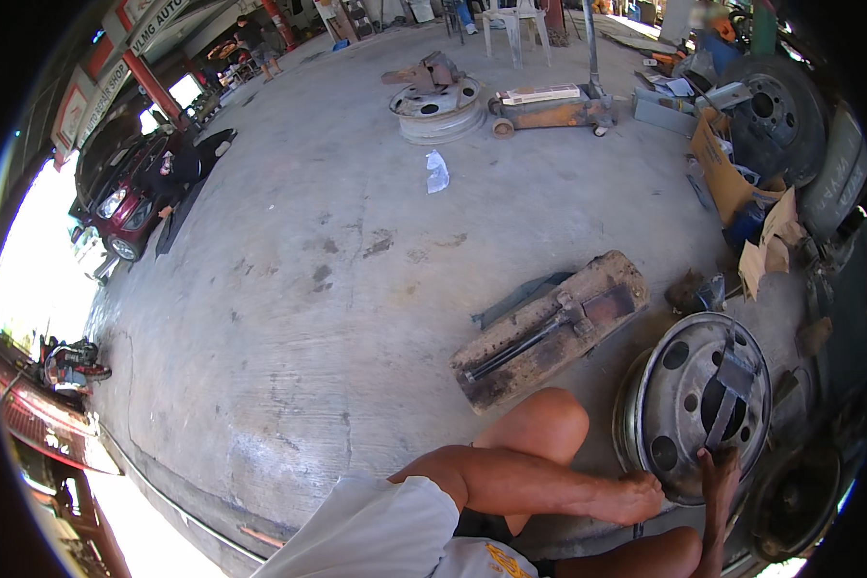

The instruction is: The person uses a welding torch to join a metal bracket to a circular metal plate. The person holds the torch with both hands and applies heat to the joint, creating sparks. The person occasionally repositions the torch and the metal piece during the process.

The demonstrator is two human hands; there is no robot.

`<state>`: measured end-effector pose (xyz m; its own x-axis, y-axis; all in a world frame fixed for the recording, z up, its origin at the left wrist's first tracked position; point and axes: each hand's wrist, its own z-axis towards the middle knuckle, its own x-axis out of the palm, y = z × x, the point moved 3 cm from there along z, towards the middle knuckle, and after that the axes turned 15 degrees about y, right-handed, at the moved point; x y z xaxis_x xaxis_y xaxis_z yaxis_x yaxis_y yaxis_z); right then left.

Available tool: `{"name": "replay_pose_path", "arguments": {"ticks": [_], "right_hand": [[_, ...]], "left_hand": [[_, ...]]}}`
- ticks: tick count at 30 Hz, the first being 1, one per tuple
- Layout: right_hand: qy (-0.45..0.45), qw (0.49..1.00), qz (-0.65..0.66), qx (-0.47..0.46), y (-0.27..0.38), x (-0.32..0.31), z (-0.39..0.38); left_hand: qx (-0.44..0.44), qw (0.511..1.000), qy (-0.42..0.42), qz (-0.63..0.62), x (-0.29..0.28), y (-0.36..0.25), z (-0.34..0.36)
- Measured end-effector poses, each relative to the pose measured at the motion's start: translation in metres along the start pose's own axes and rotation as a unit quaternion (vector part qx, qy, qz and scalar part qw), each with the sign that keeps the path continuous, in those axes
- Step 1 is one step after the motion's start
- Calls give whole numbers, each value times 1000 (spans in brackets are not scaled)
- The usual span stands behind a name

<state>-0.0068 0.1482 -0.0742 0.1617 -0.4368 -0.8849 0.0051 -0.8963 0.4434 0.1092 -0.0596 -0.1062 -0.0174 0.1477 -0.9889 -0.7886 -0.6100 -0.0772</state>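
At the lower right, a steel wheel rim (685, 395) with round holes stands tilted beside my bent legs. My right hand (721, 470) reaches up to its lower edge. Its fingers are closed round the lower end of a dark metal tool (736, 377) with a straight handle and a broad, flat head, which lies across the rim's centre hole. My left hand (640, 496) is closed by the rim's lower left edge. A short dark piece shows below it, but what it grips is too hidden to name.
A worn wooden block (511, 361) with a metal bar lies left of the rim. Farther off are another rim (440, 123), an orange floor jack (549, 115) and a plastic scrap (437, 172). Cardboard (718, 159) and a tyre (775, 116) crowd the right. A person lies beside a red car (130, 207).
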Motion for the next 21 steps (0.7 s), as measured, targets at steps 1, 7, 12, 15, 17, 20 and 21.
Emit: {"name": "replay_pose_path", "arguments": {"ticks": [1,7,12,15,17,20,21], "right_hand": [[4,1000,23,-17,3,0,0],[27,998,-12,59,9,-3,-4],[48,994,-10,100,12,-2,0],[51,990,0,130,18,-2,3],[52,991,-17,120,22,-3,3],[50,992,-26,116,23,-4,2],[51,992,-26,117,23,-4,3]], "left_hand": [[24,999,39,-8,-6,5,4],[97,991,69,-56,-53,19,-30],[106,976,114,-150,-66,32,-27],[81,959,214,-167,-76,36,-18],[72,951,244,-174,-85,37,-15],[75,950,246,-179,-93,39,-12],[76,948,247,-184,-93,39,-12]]}}
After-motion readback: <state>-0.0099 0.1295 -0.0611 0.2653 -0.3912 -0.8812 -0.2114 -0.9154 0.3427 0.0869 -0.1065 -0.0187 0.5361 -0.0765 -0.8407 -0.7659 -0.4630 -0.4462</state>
